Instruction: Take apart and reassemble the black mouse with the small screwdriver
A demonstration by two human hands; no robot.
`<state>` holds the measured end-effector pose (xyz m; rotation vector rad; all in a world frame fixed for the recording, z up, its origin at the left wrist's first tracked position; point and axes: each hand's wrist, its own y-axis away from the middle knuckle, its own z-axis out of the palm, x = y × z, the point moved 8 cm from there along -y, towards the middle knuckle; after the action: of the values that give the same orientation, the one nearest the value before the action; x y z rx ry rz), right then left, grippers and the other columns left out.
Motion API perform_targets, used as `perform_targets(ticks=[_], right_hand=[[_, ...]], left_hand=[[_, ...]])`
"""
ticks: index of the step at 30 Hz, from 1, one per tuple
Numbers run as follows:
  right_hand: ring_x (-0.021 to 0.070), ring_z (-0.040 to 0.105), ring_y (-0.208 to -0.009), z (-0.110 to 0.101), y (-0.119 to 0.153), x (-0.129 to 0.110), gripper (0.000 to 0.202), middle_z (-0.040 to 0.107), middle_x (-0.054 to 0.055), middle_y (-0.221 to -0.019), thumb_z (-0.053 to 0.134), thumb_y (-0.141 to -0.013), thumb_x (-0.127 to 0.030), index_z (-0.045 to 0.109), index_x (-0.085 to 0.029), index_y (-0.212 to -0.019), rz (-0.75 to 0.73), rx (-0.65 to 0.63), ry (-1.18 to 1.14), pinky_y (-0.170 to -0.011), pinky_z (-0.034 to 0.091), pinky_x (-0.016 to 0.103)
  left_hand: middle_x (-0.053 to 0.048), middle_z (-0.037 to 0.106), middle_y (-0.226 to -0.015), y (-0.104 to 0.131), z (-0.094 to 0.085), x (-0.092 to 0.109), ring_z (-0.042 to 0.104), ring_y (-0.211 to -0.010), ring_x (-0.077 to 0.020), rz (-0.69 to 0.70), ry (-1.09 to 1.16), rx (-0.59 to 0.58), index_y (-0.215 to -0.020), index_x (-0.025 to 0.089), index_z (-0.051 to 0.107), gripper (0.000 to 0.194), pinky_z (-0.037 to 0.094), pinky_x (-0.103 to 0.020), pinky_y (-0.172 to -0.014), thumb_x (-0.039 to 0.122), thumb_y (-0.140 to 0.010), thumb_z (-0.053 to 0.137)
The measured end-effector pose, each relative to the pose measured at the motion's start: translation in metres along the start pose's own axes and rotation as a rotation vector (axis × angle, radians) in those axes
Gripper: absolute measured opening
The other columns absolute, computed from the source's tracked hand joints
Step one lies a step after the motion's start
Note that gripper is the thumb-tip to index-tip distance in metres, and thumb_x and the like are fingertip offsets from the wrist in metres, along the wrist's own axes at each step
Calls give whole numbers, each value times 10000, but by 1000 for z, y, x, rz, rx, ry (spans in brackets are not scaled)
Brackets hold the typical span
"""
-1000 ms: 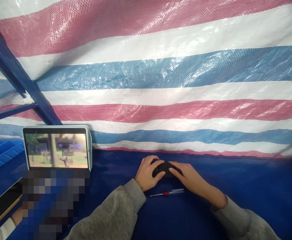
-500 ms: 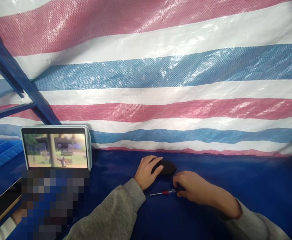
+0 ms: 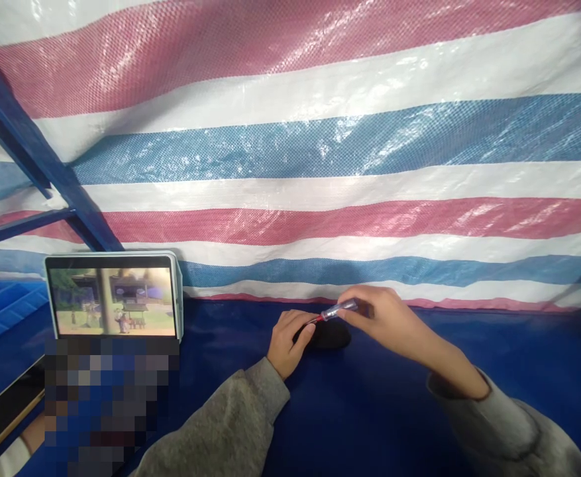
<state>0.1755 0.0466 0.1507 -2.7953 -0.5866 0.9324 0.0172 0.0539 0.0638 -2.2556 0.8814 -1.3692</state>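
Observation:
A flat black oval object (image 3: 330, 336) lies on the blue table surface, its left end covered by my left hand (image 3: 289, 341). My left thumb and fingers are closed around that end. My right hand (image 3: 387, 318) grips a small screwdriver (image 3: 338, 309) by its clear handle, above the oval object. The screwdriver slants down to the left, its red collar close to my left fingertips. Its tip is hidden by my left hand, so contact with the object cannot be made out.
On the left a tablet (image 3: 114, 298) in a pale case stands playing a video. A phone-like dark slab (image 3: 6, 411) is near another person's sleeve (image 3: 9, 457). Blue trays (image 3: 6, 308) and a blue metal frame (image 3: 66, 192) stand farther left. Striped sheeting (image 3: 320, 218) hangs behind the table.
My right hand has lifted the screwdriver from the table surface and brought it up over the black oval object, beside my left fingers. My left hand has stayed at the object, its fingers closer together.

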Motion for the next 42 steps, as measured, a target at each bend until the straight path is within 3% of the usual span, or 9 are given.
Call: perform_targets(ticks=[6, 18, 31, 42], right_hand=[[127, 551, -565, -12, -2, -3, 187, 648, -17, -667, 575, -851, -377, 673, -218, -838, 18, 42, 5, -546, 405, 248], [117, 529, -560, -13, 5, 2, 184, 629, -27, -656, 581, -850, -378, 681, -223, -840, 22, 54, 14, -558, 409, 247], [112, 530, -573, -14, 5, -1, 159, 652, -28, -696, 585, -846, -350, 675, -226, -802, 13, 45, -20, -563, 407, 252], [127, 523, -555, -21, 7, 5, 214, 678, -5, -708, 581, -840, -403, 697, -225, -813, 26, 93, -37, -543, 415, 267]], left_hand=[[-38, 725, -951, -1, -4, -7, 654, -874, -204, -24, 3, 80, -995, 225, 698, 203, 470, -363, -841, 353, -939, 550], [-7, 738, -858, 1, -2, -13, 662, -776, -180, -36, 37, 105, -890, 223, 724, 140, 481, -329, -788, 338, -888, 645], [-4, 726, -747, 1, -7, -9, 639, -684, -154, -11, 32, 162, -790, 209, 727, 186, 495, -286, -697, 342, -888, 641], [-1, 721, -762, 4, -12, -11, 637, -701, -151, -34, 59, 210, -793, 206, 726, 106, 507, -282, -708, 264, -864, 674]])
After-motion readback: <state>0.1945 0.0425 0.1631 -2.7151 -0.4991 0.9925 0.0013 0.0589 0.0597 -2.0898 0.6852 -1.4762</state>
